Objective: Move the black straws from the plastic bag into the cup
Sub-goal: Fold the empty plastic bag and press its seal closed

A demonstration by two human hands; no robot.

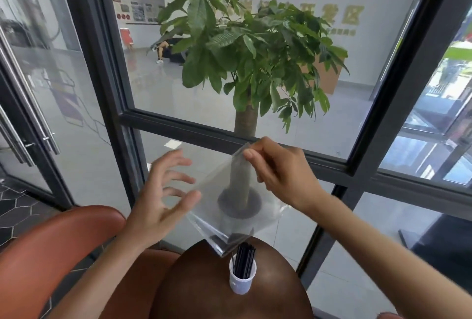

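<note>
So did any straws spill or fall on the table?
No spill shows. The black straws stand bunched in the white cup, which sits upright on the round brown table. The right hand pinches the clear plastic bag by one corner, so it hangs tilted above the cup.

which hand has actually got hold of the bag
The right hand: its thumb and fingers pinch the top corner of the clear plastic bag, holding it above the cup. The left hand is spread open beside the bag, gripping nothing.
</note>
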